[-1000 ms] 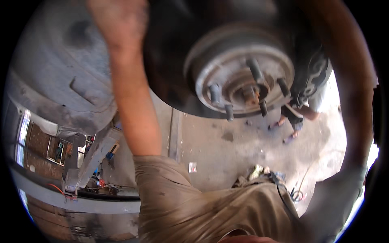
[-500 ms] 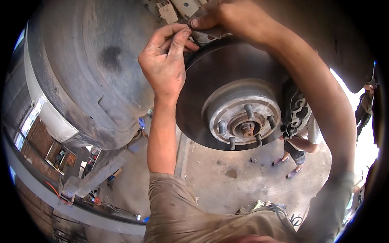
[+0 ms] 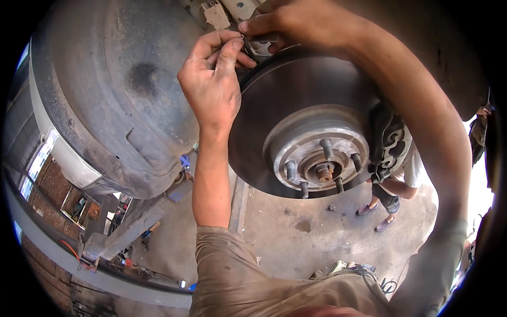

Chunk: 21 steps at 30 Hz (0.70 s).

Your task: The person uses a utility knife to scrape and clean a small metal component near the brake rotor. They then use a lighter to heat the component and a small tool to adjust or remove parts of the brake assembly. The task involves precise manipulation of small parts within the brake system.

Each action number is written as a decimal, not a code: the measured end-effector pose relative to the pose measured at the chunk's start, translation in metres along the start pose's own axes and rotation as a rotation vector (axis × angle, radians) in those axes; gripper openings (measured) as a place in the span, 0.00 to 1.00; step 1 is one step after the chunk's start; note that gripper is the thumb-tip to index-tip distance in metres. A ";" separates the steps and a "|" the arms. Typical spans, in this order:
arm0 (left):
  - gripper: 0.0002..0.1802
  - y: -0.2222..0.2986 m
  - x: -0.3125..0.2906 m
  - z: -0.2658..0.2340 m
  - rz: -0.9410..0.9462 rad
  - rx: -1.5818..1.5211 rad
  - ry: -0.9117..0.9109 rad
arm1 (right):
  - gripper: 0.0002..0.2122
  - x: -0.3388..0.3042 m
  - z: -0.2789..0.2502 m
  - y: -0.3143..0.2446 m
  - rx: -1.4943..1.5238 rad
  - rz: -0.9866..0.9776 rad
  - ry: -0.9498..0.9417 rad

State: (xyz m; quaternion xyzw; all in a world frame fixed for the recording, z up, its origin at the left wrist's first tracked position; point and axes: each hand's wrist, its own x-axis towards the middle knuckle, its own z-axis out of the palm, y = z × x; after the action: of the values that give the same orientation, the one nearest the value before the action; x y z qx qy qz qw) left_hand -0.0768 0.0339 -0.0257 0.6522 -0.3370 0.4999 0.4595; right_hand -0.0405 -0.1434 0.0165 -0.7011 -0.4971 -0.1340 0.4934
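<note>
Above the brake disc (image 3: 301,84), my left hand (image 3: 214,79) is raised with its thumb and fingers pinched together at a tiny piece too small to name. A thin dark line, like a cable or hose, runs just beside those fingertips. My right hand (image 3: 301,24) reaches over from the right, its fingertips almost touching the left ones. Its fingers are bent, and what they grip is hidden behind them. Below both hands, the wheel hub (image 3: 319,153) shows several bare studs around a rusty centre. A brake caliper (image 3: 390,142) sits at the disc's right edge.
The dark wheel-arch liner (image 3: 153,79) curves close along the left. Pale metal parts (image 3: 216,15) lie just above my left hand. Beyond the disc, a person (image 3: 388,195) stands on the concrete floor (image 3: 296,238). A grey lift arm (image 3: 127,227) extends at lower left.
My right hand has shifted slightly up and left, its fingertips separating a little from my left ones. My left hand stays pinched in nearly the same place.
</note>
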 end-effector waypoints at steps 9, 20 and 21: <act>0.04 -0.003 0.003 0.000 -0.030 0.085 0.034 | 0.09 0.020 -0.001 0.027 -0.828 -0.691 0.016; 0.08 -0.011 0.004 -0.005 -0.024 -0.065 0.003 | 0.11 -0.014 0.007 -0.007 -0.104 -0.128 0.061; 0.09 -0.011 0.005 -0.006 -0.016 -0.055 -0.015 | 0.10 -0.015 0.008 -0.008 -0.092 -0.104 0.074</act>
State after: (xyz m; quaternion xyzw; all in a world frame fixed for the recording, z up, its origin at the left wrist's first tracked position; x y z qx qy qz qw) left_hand -0.0674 0.0440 -0.0237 0.6457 -0.3488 0.4820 0.4786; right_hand -0.0566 -0.1447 0.0071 -0.6907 -0.5076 -0.2079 0.4712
